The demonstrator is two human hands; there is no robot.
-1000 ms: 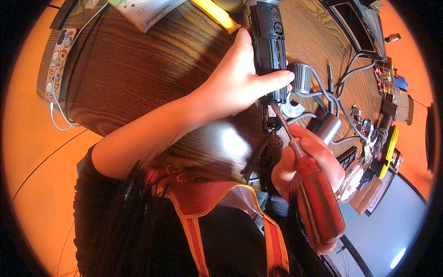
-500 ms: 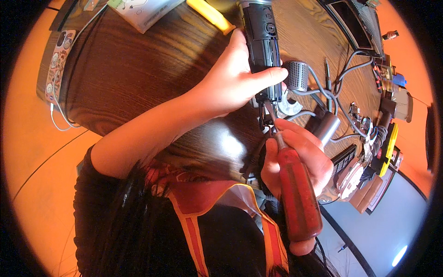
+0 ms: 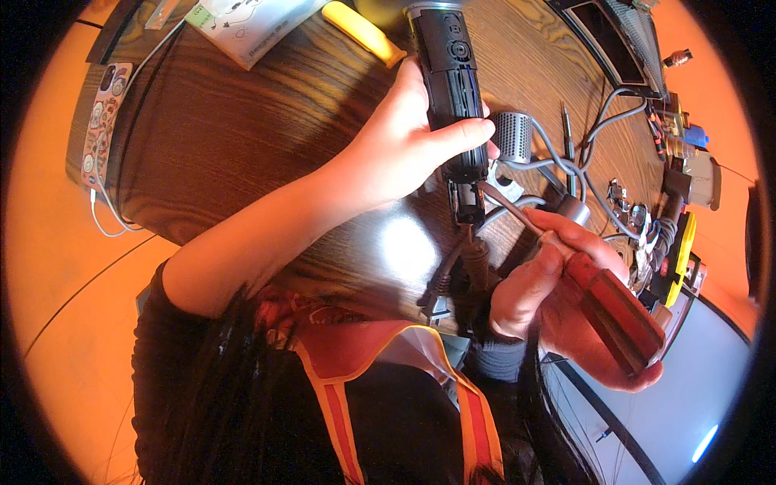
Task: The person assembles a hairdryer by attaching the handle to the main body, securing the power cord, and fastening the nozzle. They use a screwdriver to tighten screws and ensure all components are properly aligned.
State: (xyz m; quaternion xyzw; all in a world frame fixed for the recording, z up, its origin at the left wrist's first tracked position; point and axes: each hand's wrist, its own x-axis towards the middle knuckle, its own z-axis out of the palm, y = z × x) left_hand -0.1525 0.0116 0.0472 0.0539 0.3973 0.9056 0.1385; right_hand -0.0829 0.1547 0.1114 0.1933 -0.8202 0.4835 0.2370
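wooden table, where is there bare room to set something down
The widest bare patch of the wooden table lies between the phone and the left hand, below the box. It is crowded right of the held black device, with a perforated cylinder and grey cables.

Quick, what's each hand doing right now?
Left hand: closed, holding the black device.
Right hand: closed, holding the red-handled screwdriver.
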